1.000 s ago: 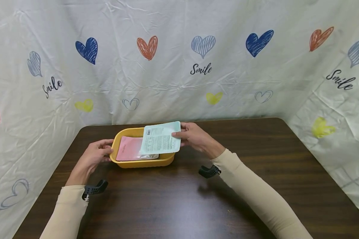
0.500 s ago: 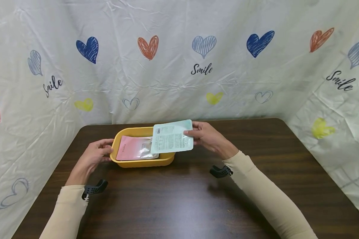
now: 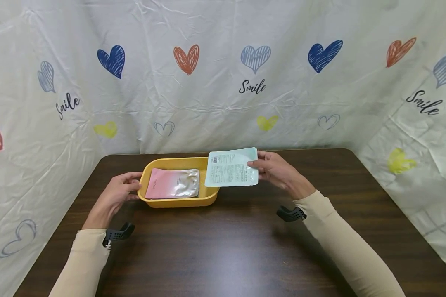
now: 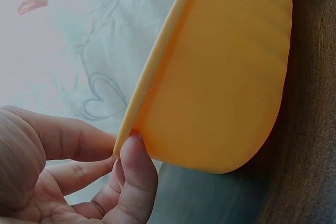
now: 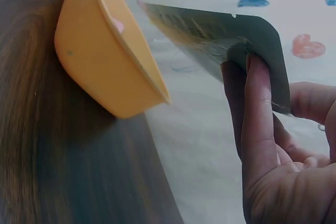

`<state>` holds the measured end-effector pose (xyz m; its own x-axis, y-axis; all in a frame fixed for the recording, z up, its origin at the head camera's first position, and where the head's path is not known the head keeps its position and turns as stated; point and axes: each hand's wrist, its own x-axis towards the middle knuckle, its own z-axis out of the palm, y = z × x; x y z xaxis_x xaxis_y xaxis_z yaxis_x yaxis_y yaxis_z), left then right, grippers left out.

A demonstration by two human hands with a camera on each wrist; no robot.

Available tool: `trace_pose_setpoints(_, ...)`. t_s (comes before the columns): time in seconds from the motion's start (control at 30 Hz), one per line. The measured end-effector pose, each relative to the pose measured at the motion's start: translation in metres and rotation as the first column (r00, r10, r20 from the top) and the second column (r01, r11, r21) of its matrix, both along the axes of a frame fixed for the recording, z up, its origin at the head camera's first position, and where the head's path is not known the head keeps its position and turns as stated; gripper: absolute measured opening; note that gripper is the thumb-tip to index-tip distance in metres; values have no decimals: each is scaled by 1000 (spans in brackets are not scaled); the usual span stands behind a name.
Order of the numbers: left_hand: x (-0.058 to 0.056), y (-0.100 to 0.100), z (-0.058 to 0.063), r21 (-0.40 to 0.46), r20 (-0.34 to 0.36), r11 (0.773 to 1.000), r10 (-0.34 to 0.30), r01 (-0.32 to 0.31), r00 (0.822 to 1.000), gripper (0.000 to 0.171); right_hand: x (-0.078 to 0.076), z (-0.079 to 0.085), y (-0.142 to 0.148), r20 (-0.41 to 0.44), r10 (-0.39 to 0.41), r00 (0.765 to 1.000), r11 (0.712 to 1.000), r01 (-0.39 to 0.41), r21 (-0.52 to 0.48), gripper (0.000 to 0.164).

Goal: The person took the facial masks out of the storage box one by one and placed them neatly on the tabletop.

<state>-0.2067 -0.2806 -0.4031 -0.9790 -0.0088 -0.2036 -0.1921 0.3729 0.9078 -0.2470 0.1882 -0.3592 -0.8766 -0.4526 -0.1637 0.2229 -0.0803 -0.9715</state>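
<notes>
A yellow plastic basket stands near the table's back edge. My left hand pinches its left rim between thumb and fingers, as the left wrist view shows close up at the basket's wall. Inside lies a pink and silver sheet mask packet, flat toward the left side. My right hand holds a mint green sheet mask packet by its right edge, thumb on top and fingers beneath. This packet is raised, overlapping the basket's right end in the head view; in the right wrist view its underside shows apart from the basket.
The dark wooden table extends in front and to the right. Behind it and along both sides hangs a white cloth printed with hearts and the word Smile. Each wrist wears a black band.
My right hand has drawn the mint green packet to the right, from above the basket's middle to its right end, uncovering more of the pink packet. The left hand stays on the rim.
</notes>
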Motion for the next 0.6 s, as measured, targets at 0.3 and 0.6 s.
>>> trace_pose_setpoints(0.3,0,1,1,-8,3,1000,3,-3,1000,54,-2,-7,27,-3,-35,999,999,35,31,56)
trace_pose_setpoints(0.6,1,1,1,-10,6,1000,12,-12,1000,55,-5,-14,46,10,-98,995,993,97,74,53)
